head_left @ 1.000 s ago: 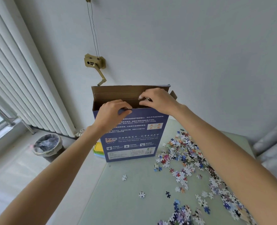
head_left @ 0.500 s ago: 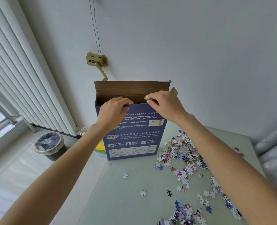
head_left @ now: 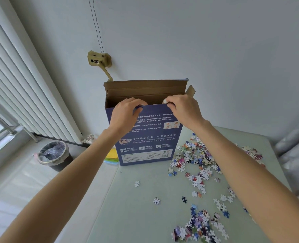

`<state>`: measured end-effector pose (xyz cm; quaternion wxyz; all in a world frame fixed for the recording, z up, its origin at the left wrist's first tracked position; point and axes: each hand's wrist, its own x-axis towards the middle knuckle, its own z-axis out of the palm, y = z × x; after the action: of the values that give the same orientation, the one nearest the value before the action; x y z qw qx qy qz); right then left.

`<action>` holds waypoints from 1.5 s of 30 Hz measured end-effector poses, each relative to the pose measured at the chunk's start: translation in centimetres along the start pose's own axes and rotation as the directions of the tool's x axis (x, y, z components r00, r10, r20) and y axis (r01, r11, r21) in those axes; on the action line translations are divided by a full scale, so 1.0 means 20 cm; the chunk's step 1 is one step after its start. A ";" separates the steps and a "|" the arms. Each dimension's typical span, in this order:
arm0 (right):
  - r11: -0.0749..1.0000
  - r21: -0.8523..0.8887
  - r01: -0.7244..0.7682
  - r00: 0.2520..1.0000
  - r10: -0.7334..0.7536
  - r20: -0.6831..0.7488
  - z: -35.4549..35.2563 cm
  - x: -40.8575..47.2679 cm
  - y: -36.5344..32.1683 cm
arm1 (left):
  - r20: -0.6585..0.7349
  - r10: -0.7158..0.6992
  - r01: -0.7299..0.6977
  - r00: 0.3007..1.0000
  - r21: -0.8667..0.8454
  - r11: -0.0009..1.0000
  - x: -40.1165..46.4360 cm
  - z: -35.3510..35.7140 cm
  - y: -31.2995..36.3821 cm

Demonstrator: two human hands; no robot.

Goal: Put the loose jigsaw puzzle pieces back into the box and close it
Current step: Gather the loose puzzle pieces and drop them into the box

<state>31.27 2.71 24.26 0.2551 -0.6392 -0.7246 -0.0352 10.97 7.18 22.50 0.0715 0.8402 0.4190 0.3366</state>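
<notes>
The box, upright near the table's far-left corner, is now pinched at its open rim by both the left hand and the right hand, whose fingers are curled narrow (contents unclear); puzzle pieces remain scattered rightward, so filling has barely begun.

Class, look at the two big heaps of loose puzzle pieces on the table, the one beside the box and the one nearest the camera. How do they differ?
The far heap lies right of the box, close to its base; the near heap lies at the table's front, well clear of it. The far heap looks more spread out, the near heap tighter. Both are loose, mixed-colour pieces not yet boxed.
</notes>
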 end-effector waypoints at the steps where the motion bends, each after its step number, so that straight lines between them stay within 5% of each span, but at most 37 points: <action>1: 1.000 0.004 -0.003 1.000 0.003 0.001 0.00 -0.01 0.00 | -0.001 0.001 -0.001 1.000 0.007 1.000 0.01 0.00 0.00; 22: 0.993 0.064 0.095 0.994 -0.092 -0.055 0.09 -0.02 -0.06 | -0.047 0.079 -0.069 0.996 0.188 0.980 -0.10 -0.06 0.01; 29: 0.984 -0.008 0.178 0.949 -0.173 -0.263 0.05 -0.09 -0.05 | -0.212 0.317 -0.253 0.924 0.279 0.926 -0.16 -0.07 0.09; 32: 0.990 0.041 0.136 0.937 -0.115 -0.330 0.08 -0.30 -0.01 | -0.189 0.439 -0.409 0.879 0.178 0.895 -0.32 0.03 0.17; 34: 0.993 0.091 0.079 0.955 -0.049 -0.293 0.16 -0.48 0.05 | -0.099 0.363 -0.359 0.926 0.059 0.931 -0.49 0.16 0.16; 37: 0.987 0.139 -0.081 0.993 0.092 -0.077 0.36 -0.83 0.19 | 0.181 -0.010 0.018 0.983 -0.044 0.999 -0.76 0.42 0.08; 39: 0.966 0.130 -0.223 0.972 0.209 0.111 0.48 -1.06 0.27 | 0.438 -0.289 0.292 0.851 0.061 0.954 -0.91 0.61 0.01; 42: 0.923 0.079 -0.376 0.885 0.332 0.328 0.60 -1.35 0.39 | 0.592 -0.515 0.447 0.620 0.272 0.852 -1.11 0.84 -0.07; 45: 0.918 0.012 -0.396 0.826 0.351 0.442 0.68 -1.48 0.48 | 0.586 -0.582 0.485 0.565 0.335 0.808 -1.24 1.00 -0.10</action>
<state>37.60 -17.39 -2.42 0.1229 -0.7463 -0.6244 0.1951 11.70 -7.00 -6.21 0.2565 0.7388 0.6210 -0.0518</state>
